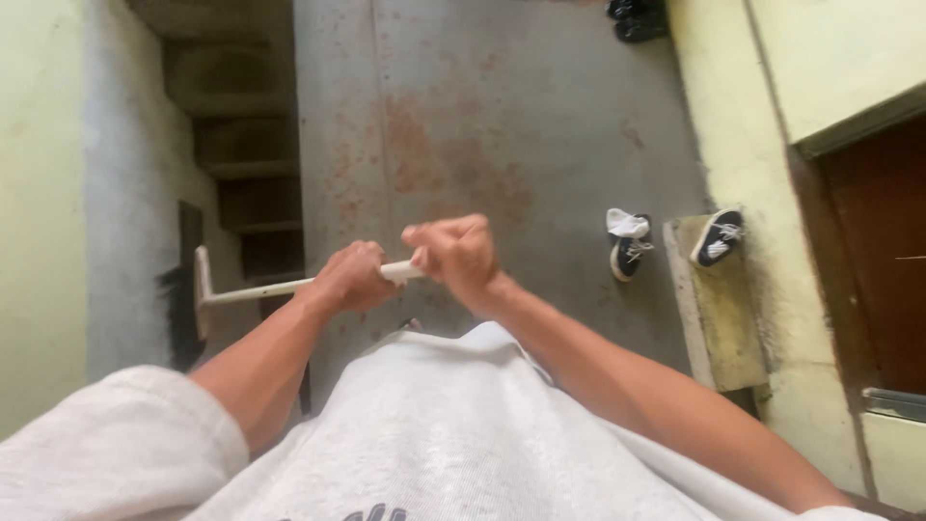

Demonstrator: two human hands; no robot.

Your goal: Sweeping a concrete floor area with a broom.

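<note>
Item: long-handled broom, pale handle, dark bristle head. The handle runs nearly level across the view, rising slightly from left to right. Its far end meets a pale crossbar at the left, where dark bristles rest against the grey lower band of the wall. Its near end sits in the person's two hands, in front of the body.

Left hand: closed in a full fist around the handle, knuckles up, gripping farther along the shaft toward the bristle head. It is the hand nearer the working end.

Right hand: fingers curled tight, closed at the very top of the handle, just beside the left hand and slightly higher. Whether its palm wraps the shaft fully or only caps the end cannot be told; the fingers hide it.

Relation: the broom's long axis points leftward and away from both hands, toward the wall and the steps beyond.

Surroundings: stained concrete floor, reddish patches. One dark sneaker with white laces on the floor to the right, a white cloth or sock lying on it. A second matching sneaker on a raised concrete ledge. Dark footwear at the top edge, kind unclear. Brown door at far right. Person wears a pale grey sweatshirt.
</note>
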